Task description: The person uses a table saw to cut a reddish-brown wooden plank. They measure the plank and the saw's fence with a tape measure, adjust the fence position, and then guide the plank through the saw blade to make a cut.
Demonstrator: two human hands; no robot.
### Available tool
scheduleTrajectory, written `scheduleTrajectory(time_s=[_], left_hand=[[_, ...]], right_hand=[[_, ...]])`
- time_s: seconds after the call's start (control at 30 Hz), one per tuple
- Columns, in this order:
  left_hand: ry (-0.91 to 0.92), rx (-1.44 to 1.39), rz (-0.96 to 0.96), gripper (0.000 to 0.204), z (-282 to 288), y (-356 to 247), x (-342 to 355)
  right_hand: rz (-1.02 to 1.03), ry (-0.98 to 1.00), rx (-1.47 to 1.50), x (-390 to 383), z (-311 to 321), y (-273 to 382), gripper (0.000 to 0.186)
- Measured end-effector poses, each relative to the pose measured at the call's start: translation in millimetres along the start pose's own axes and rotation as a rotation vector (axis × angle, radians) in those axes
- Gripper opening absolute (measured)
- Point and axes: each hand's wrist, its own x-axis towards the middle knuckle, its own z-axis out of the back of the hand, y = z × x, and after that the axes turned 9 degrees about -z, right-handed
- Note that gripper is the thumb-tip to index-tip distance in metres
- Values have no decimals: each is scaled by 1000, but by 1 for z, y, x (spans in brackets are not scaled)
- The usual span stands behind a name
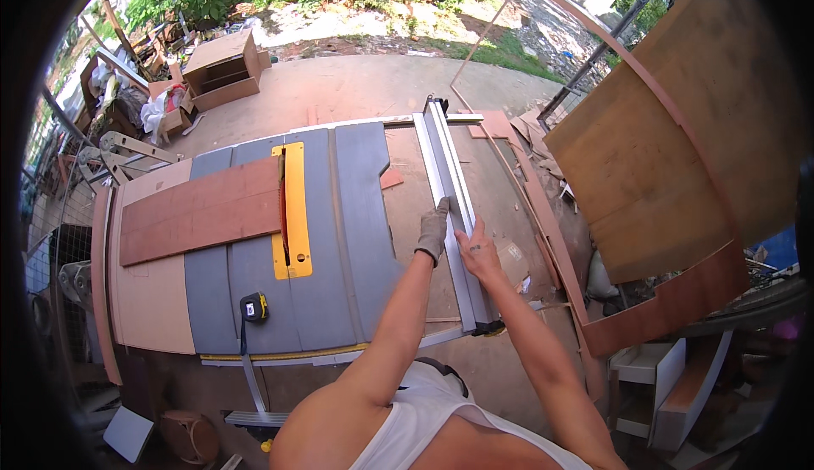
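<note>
The long metal fence [447, 160] lies between the hands, right of the grey worktop [326, 309]. The left grip [433, 231], gloved, contacts its left side; the right grip [480, 251], bare, its right side — finger closure cannot be determined. Finish: silver, with pale edges flanking a darker channel.

left of the left hand [433, 231], the saw table [358, 241] lies open until the tape measure [253, 307] and board [203, 211]; the rip fence [443, 160] bars passage to the right hand [480, 254].
</note>
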Motion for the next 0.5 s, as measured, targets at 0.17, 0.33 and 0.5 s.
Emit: scheduleTrajectory(time_s=[0.17,0.33,0.5], left_hand=[[-24,97,-29,53,0,12,6],[12,71,-13,52,4,8,4],[50,254,-66,57,8,6,-2]], right_hand=[[-3,-15,-28,1,-1,-1,64],[14,-52,-56,-2,-3,-3,63],[-62,-26,-93,-6,1,-2,63]])
